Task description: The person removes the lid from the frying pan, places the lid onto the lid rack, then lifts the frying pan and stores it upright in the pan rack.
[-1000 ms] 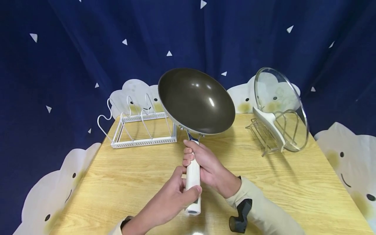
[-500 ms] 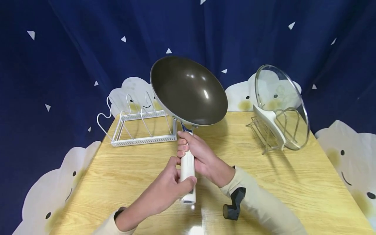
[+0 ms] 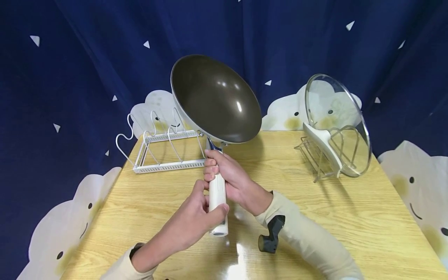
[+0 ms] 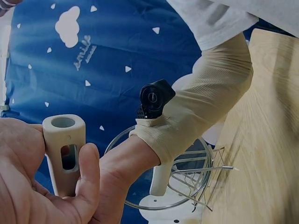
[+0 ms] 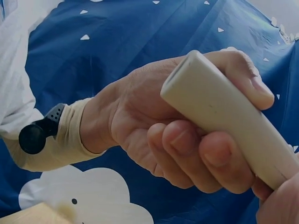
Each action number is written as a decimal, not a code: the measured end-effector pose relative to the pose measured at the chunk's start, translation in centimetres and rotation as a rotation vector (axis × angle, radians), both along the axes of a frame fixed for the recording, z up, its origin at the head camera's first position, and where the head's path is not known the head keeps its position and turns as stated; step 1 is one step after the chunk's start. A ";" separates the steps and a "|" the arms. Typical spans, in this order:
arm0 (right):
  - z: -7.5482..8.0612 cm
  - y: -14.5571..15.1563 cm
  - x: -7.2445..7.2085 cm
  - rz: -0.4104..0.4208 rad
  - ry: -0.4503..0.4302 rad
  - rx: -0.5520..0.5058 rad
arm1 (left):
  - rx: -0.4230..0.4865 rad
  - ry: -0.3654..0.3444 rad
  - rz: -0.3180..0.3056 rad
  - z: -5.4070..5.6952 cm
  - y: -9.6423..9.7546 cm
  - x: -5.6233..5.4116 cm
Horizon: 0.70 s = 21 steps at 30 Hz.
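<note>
Both hands hold a deep frying pan (image 3: pixel 217 99) by its white handle (image 3: pixel 217 190), lifted above the wooden table. The pan's dark interior faces me, tilted up and leaning left. My right hand (image 3: pixel 232 181) wraps the handle close to the pan. Below it, my left hand (image 3: pixel 190 216) grips the handle's end, thumb across the front. The left wrist view shows the handle end (image 4: pixel 65 149) with its slot between the left thumb and palm. In the right wrist view, the left hand's fingers (image 5: pixel 217 151) curl round the handle; only a corner of the right hand (image 5: pixel 282 205) shows.
A white wire rack (image 3: pixel 171 166) stands on the wooden table (image 3: pixel 297 233) at the back left, partly behind the pan. To the right, a glass lid (image 3: pixel 336 101) with a white handle leans upright in a metal wire stand (image 3: pixel 316 167). A blue curtain hangs behind.
The pan and both hands have moved up and to the left. Both hands keep their hold on the handle. The rack and lid stay in place.
</note>
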State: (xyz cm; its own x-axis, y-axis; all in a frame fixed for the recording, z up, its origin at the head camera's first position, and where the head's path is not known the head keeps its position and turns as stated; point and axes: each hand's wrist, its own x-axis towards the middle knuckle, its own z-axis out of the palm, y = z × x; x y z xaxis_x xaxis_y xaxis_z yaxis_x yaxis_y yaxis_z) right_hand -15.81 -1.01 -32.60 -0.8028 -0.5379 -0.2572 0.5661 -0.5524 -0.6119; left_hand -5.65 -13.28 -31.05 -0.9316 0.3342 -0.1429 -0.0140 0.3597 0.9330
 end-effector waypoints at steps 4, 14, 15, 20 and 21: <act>0.1 -0.3 -0.3 0.015 -0.003 -0.038 | 0.021 -0.007 0.006 0.1 -0.2 -0.2; -0.1 -0.9 -0.8 0.059 -0.005 -0.084 | 0.014 0.017 0.059 -0.3 -0.4 -0.3; -0.2 -1.0 -0.8 0.060 -0.005 -0.090 | 0.007 0.022 0.070 -0.3 -0.4 -0.3; -0.2 -1.2 -1.1 0.075 0.006 -0.129 | -0.032 0.050 0.111 -0.3 -0.4 -0.3; -0.1 -1.3 -1.2 0.079 0.009 -0.133 | -0.040 0.056 0.118 -0.2 -0.4 -0.3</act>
State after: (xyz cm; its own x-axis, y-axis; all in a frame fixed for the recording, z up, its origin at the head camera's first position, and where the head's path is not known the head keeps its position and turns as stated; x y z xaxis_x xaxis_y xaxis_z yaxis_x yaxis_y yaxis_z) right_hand -17.00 -2.28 -32.73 -0.7587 -0.6283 -0.1722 0.6056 -0.5828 -0.5418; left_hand -5.99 -13.70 -31.28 -0.9709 0.2170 -0.1008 -0.0069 0.3958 0.9183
